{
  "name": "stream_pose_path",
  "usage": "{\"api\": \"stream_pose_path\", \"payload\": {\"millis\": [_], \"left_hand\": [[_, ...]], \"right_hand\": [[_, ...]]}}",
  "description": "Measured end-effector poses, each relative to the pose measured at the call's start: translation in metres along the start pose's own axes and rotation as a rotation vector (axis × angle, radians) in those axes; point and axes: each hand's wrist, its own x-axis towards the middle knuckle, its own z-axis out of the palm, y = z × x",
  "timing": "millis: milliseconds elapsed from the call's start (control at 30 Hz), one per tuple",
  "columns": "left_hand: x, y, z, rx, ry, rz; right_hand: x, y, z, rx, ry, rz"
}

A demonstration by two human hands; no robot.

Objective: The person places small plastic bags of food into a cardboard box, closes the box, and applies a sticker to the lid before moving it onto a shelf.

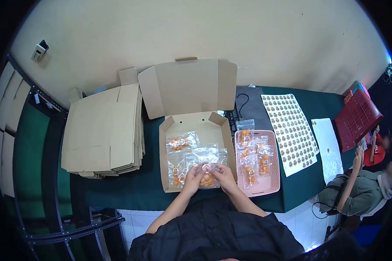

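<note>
My left hand (193, 179) and my right hand (224, 177) are closed on the two sides of a small clear plastic bag (208, 180). Orange beads and a whitish ring show inside it. I hold it over the near part of an open cardboard box (163, 152), whose lid (187, 89) stands raised at the back. Inside the box lie several similar bags, among them one bag (181, 142) at the far left and another bag (175, 172) at the near left. My hands partly hide the bags beneath.
A pink basket (270, 189) with several bagged orange items stands right of the box. Flattened cardboard boxes (101, 130) are stacked at left. Rightward lie a sticker sheet (290, 130), a white sheet (328, 148) and a tilted dark red basket (357, 119). Another person (357, 191) works at far right.
</note>
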Motion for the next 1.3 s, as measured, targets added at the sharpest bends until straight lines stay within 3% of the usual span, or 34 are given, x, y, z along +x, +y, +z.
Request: {"api": "stream_pose_path", "payload": {"millis": [267, 367, 467, 567, 633, 733, 767, 833, 933, 1100, 1200, 1267, 1300], "left_hand": [[-0.003, 0.01, -0.001, 0.06, -0.038, -0.008], [-0.004, 0.014, 0.01, 0.136, -0.088, 0.049], [-0.002, 0.013, 0.005, 0.17, -0.145, 0.071], [-0.006, 0.023, 0.006, 0.152, -0.265, 0.033], [-0.006, 0.026, 0.006, 0.177, -0.257, -0.005], [-0.003, 0.024, -0.002, 0.32, -0.322, 0.05], [-0.003, 0.022, -0.001, 0.319, -0.323, 0.047], [-0.003, 0.028, 0.007, 0.089, -0.104, 0.046], [0.006, 0.036, -0.004, 0.253, 0.046, 0.033], [0.002, 0.048, -0.002, 0.173, 0.005, 0.077], [0.002, 0.054, -0.009, 0.111, -0.169, 0.043], [0.001, 0.056, -0.012, 0.032, -0.203, -0.101], [0.003, 0.056, -0.013, 0.035, -0.203, -0.1]], "right_hand": [[0.0, 0.004, -0.005, 0.106, 0.048, 0.048], [-0.001, 0.001, -0.002, -0.042, 0.042, -0.066], [0.006, 0.012, -0.015, -0.125, 0.108, -0.003], [0.008, 0.015, -0.019, 0.05, 0.138, 0.102], [0.006, -0.004, 0.0, 0.034, 0.23, -0.117], [0.009, -0.01, -0.002, -0.019, 0.223, -0.245], [0.009, -0.013, -0.006, -0.04, 0.137, -0.231], [0.004, -0.023, 0.0, -0.085, 0.06, -0.21], [0.003, -0.022, -0.001, -0.201, -0.061, -0.205], [-0.003, -0.043, -0.008, -0.284, -0.233, -0.107], [-0.007, -0.065, -0.014, -0.383, -0.314, -0.065], [-0.011, -0.073, -0.012, -0.428, -0.281, -0.047], [-0.009, -0.07, -0.013, -0.404, -0.158, -0.139]]}}
